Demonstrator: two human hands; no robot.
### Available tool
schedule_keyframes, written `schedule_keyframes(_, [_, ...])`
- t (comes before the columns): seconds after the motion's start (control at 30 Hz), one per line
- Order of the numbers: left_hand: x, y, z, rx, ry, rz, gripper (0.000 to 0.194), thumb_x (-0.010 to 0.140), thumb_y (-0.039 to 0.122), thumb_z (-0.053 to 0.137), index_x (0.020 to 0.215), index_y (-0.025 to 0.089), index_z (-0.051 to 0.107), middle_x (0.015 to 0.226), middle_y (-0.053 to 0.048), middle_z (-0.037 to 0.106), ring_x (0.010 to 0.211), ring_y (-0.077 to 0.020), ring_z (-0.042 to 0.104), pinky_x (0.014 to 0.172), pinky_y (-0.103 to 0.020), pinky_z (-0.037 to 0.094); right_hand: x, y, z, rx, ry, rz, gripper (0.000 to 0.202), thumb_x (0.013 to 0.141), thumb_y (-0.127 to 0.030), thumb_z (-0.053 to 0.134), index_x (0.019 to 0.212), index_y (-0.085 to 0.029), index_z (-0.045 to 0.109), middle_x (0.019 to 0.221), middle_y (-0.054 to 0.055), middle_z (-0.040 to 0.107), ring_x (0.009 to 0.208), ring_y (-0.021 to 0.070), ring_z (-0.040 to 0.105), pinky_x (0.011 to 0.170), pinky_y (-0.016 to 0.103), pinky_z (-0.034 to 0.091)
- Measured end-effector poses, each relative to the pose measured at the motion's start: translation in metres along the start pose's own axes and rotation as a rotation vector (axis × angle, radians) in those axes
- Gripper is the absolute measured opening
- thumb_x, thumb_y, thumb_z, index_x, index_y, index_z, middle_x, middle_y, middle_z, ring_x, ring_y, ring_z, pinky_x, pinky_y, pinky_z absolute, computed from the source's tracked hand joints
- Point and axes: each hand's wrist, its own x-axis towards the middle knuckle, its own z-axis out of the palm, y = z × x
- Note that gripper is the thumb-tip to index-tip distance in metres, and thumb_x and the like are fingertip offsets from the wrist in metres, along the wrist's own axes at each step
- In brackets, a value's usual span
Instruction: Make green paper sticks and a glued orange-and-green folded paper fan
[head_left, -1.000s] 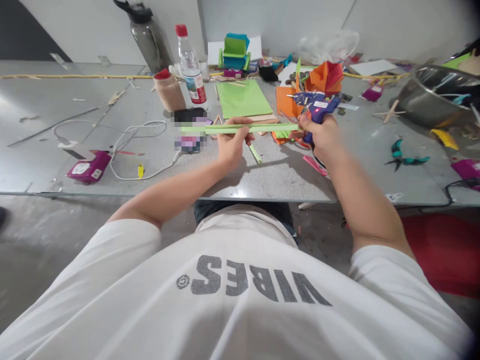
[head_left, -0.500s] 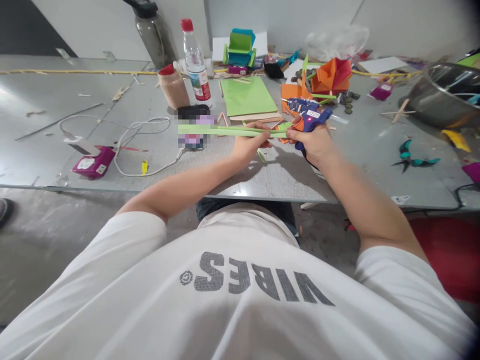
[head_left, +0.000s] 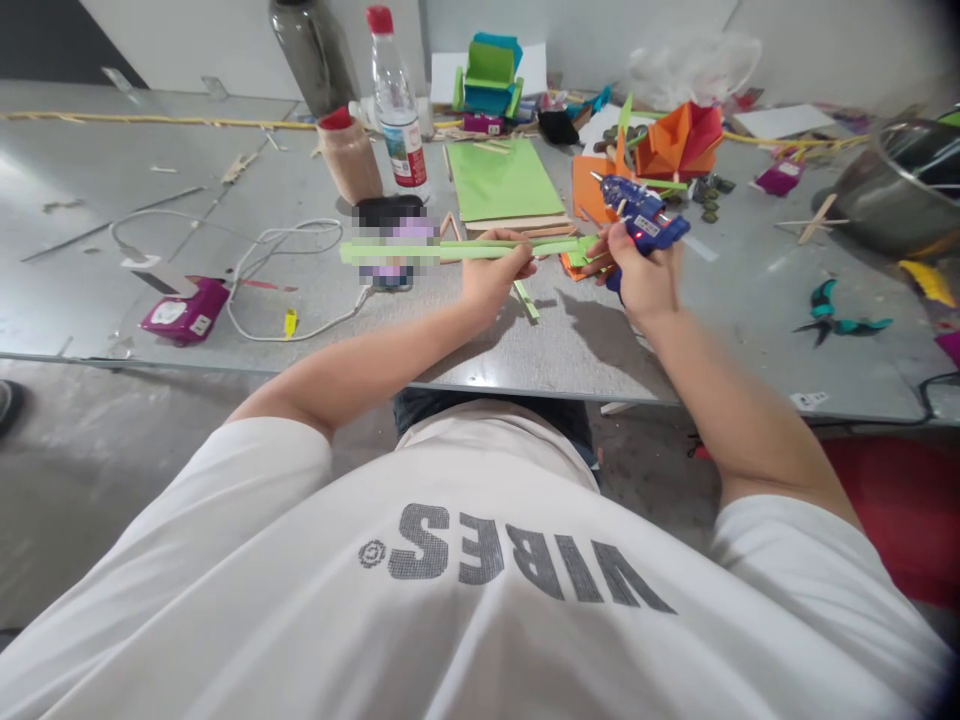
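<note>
My left hand (head_left: 495, 272) is closed round a long light-green paper strip (head_left: 461, 250), pinching it near its right part. The strip stretches left over a blurred phone-like thing on the table. In my right hand (head_left: 646, 272) is a blue hot glue gun (head_left: 641, 220) with a small red light, its nozzle pointing up and left. Close by the right fingers are green and orange paper pieces (head_left: 577, 262); whether they touch is unclear. Below the hands lies a short green strip (head_left: 527, 300). Behind them, a green sheet (head_left: 506, 182) rests flat.
A water bottle (head_left: 397, 120) and a reddish-topped container (head_left: 349, 160) stand behind left. A purple power cube (head_left: 185, 312) with a white cable lies left. Teal-handled pliers (head_left: 832, 320) and a metal pot (head_left: 892, 190) are right. An orange paper shape (head_left: 675, 142) sits behind the glue gun.
My right hand, with the glue gun, has moved right, away from my left hand, and its fingers have come off the strip. The left hand still grips the strip. The view has shifted slightly.
</note>
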Motion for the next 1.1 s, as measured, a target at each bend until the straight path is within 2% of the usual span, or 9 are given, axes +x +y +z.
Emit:
schedule_keyframes(0.1, [0.004, 0.0, -0.005, 0.033, 0.046, 0.024, 0.021, 0.101, 0.012, 0.08, 0.093, 0.024, 0.065, 0.082, 0.005, 0.072, 0.073, -0.0081, 0.072, 0.085, -0.025, 0.064, -0.007, -0.011, -0.003, 0.003, -0.098, -0.002, 0.081, 0.083, -0.106, 0.081, 0.086, -0.026, 0.069, 0.082, 0.004, 0.075, 0.072, 0.0226, 0.081, 0.052, 0.033, 0.057])
schedule_keyframes(0.23, [0.009, -0.001, -0.008, 0.014, 0.1, 0.035, 0.024, 0.099, 0.017, 0.089, 0.095, 0.024, 0.066, 0.086, 0.004, 0.075, 0.073, -0.0073, 0.071, 0.085, -0.025, 0.064, -0.017, -0.016, -0.001, -0.004, -0.189, 0.006, 0.088, 0.075, -0.113, 0.079, 0.079, -0.025, 0.07, 0.085, 0.005, 0.075, 0.067, 0.0194, 0.077, 0.051, 0.032, 0.051])
schedule_keyframes(0.5, [0.017, -0.009, -0.01, -0.008, 0.098, -0.003, 0.026, 0.101, 0.031, 0.092, 0.099, 0.025, 0.067, 0.087, 0.003, 0.078, 0.083, -0.011, 0.078, 0.096, -0.029, 0.068, -0.024, -0.01, 0.003, -0.105, -0.202, 0.029, 0.09, 0.074, -0.116, 0.075, 0.071, -0.026, 0.072, 0.073, 0.003, 0.07, 0.06, 0.0179, 0.067, 0.051, 0.034, 0.046])
schedule_keyframes(0.7, [0.011, -0.009, -0.008, -0.026, 0.062, 0.023, 0.032, 0.096, 0.035, 0.098, 0.096, 0.026, 0.067, 0.091, 0.002, 0.077, 0.085, -0.0128, 0.08, 0.101, -0.036, 0.069, -0.028, -0.011, 0.006, -0.14, -0.244, -0.023, 0.088, 0.08, -0.116, 0.069, 0.07, -0.028, 0.068, 0.072, 0.004, 0.066, 0.063, 0.019, 0.063, 0.058, 0.037, 0.053])
schedule_keyframes(0.83, [0.008, -0.008, -0.007, -0.023, 0.06, 0.024, 0.035, 0.094, 0.04, 0.1, 0.097, 0.025, 0.068, 0.091, 0.002, 0.077, 0.086, -0.0129, 0.081, 0.102, -0.036, 0.069, -0.029, -0.01, 0.007, -0.156, -0.266, -0.032, 0.086, 0.083, -0.114, 0.069, 0.067, -0.03, 0.065, 0.072, 0.004, 0.064, 0.064, 0.0204, 0.061, 0.061, 0.04, 0.056])
schedule_keyframes(1.1, [0.009, -0.013, -0.008, -0.05, 0.045, 0.03, 0.034, 0.096, 0.041, 0.099, 0.102, 0.025, 0.069, 0.089, 0.002, 0.081, 0.086, -0.0123, 0.082, 0.1, -0.032, 0.071, -0.031, -0.014, 0.01, -0.162, -0.252, -0.01, 0.089, 0.076, -0.118, 0.068, 0.065, -0.03, 0.063, 0.068, 0.004, 0.061, 0.062, 0.0203, 0.058, 0.059, 0.04, 0.055])
